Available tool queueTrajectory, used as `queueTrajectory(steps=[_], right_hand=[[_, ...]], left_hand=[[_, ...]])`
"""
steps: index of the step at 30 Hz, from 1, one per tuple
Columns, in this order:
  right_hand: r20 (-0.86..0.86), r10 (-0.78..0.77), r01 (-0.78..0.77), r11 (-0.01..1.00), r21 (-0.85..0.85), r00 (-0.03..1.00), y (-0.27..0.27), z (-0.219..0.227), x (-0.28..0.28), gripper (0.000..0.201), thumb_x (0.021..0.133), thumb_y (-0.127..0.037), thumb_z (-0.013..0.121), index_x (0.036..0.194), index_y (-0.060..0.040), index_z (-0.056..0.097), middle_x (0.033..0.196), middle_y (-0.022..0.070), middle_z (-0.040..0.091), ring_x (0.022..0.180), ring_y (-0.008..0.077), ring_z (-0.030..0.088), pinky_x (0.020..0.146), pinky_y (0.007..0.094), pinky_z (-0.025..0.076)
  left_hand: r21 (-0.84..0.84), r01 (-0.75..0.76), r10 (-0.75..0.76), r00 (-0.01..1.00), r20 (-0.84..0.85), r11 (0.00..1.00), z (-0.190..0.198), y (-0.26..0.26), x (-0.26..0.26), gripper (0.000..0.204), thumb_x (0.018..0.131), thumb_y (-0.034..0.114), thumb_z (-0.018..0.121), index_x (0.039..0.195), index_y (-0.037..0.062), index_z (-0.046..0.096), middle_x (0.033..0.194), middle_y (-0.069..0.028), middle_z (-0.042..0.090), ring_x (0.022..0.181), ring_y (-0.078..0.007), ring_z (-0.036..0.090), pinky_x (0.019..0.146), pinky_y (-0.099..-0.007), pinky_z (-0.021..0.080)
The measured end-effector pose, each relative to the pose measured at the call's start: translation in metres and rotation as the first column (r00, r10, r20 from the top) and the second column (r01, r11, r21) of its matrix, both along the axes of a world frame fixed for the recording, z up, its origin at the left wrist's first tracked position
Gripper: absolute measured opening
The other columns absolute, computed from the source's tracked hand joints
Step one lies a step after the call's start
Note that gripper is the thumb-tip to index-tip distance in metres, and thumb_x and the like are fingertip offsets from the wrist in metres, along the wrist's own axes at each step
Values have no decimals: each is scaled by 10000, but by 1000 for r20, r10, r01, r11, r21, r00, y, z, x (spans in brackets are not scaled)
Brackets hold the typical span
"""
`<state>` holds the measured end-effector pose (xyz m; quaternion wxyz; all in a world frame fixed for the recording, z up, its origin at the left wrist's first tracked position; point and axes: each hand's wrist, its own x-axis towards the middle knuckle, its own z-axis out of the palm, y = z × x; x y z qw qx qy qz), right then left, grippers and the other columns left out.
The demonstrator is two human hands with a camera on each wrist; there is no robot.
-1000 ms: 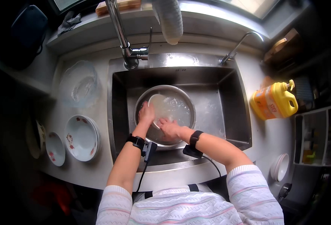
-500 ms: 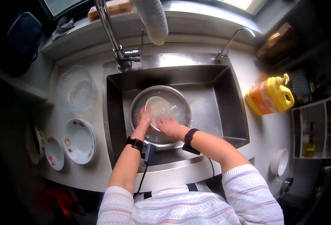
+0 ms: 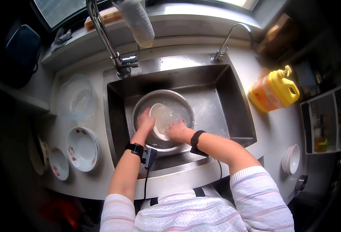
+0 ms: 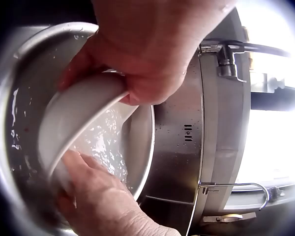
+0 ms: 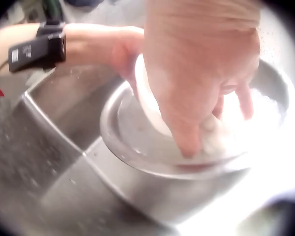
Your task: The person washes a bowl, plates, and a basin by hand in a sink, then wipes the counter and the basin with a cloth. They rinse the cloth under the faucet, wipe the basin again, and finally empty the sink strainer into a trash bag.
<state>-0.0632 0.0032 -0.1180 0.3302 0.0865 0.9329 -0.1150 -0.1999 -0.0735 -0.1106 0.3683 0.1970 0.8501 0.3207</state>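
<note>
A white bowl (image 3: pixel 161 116) sits tilted in cloudy water inside a round metal basin (image 3: pixel 162 91). My left hand (image 3: pixel 145 120) grips the bowl's left rim; the left wrist view shows its thumb at the edge of the bowl (image 4: pixel 71 115) and its fingers behind the outer wall. At the bowl's lower right edge is my right hand (image 3: pixel 177 130). In the left wrist view, fingers of the right hand (image 4: pixel 101 196) reach inside over the rim, and another part of it is outside the wall. The right wrist view is washed out around the fingertips.
The basin stands in a steel sink (image 3: pixel 224 100) below a tall faucet (image 3: pixel 104 36). Stacked bowls (image 3: pixel 81 149), a smaller bowl (image 3: pixel 58 164) and a clear glass-like bowl (image 3: pixel 76 96) are on the left counter. At right stand a yellow pump jug (image 3: pixel 273 91) and small bowls (image 3: pixel 291 159).
My right hand has moved from inside the bowl to its lower right edge. The left hand keeps its grip on the left rim. The head view has shifted slightly.
</note>
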Motion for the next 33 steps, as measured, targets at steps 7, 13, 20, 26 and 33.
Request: queueTrajectory(steps=[7,13,20,26,33], right_hand=[[-323,-400,402,913,-61,858,53,71,-6,330,774,-300,610,966,-31,616,949,178,607,908,302,592,763,399,475],[-692,-486,541,825,-162,534,67,96,12,354,781,-349,595,897,-21,526,837,174,622,795,332,613,697,405,491],[-856,-337,320,922,-217,392,77,122,69,170,726,-93,527,887,-45,499,789,144,613,770,317,608,671,396,494],[-872,-489,296,832,-469,-7,78,174,155,218,787,-163,546,970,-58,493,842,149,596,810,332,591,709,386,485],[-654,-643,380,533,-756,-398,91,231,323,273,839,-101,531,1101,-27,499,852,169,616,761,266,634,624,359,518]], left_hand=[[-120,516,-409,493,-768,848,70,-1,12,535,691,52,518,1196,225,497,866,-145,494,823,-326,531,710,-414,451],[-126,597,-332,248,-910,792,132,6,26,543,683,18,549,1189,209,511,867,-116,497,796,-286,534,648,-378,470],[13,772,-292,255,-922,635,181,15,79,463,678,-2,563,1124,123,564,922,-128,553,837,-301,569,713,-352,480],[670,533,32,770,-637,516,177,35,110,282,805,168,630,1011,-22,600,888,-83,630,785,-183,600,719,-281,477],[556,636,-694,706,-141,535,142,115,250,215,807,163,644,959,12,630,739,-24,624,663,-71,578,549,-193,441]])
